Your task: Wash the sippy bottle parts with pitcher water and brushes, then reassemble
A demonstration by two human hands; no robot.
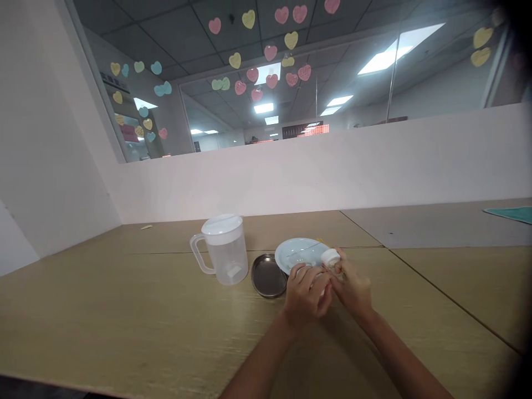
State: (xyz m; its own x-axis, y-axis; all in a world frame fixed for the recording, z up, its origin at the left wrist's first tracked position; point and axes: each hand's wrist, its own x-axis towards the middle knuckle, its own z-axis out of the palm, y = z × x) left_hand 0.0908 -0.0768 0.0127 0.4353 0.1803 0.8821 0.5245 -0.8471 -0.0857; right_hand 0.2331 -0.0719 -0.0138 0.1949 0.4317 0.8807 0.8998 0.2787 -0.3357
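Here, the small white-capped bottle (331, 258) sits within the closed fingers of the right hand (353, 285), its cap poking out beside the pale blue dish (288, 252); the left hand (305, 291) curls alongside, its grip hidden, so I cannot tell what it holds.

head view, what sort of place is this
Probably an office or a similar shared workplace: a large interior window dotted with heart-shaped notes, rectangular ceiling lights seen in the glass, and a broad wood-look tabletop against the wall below it.
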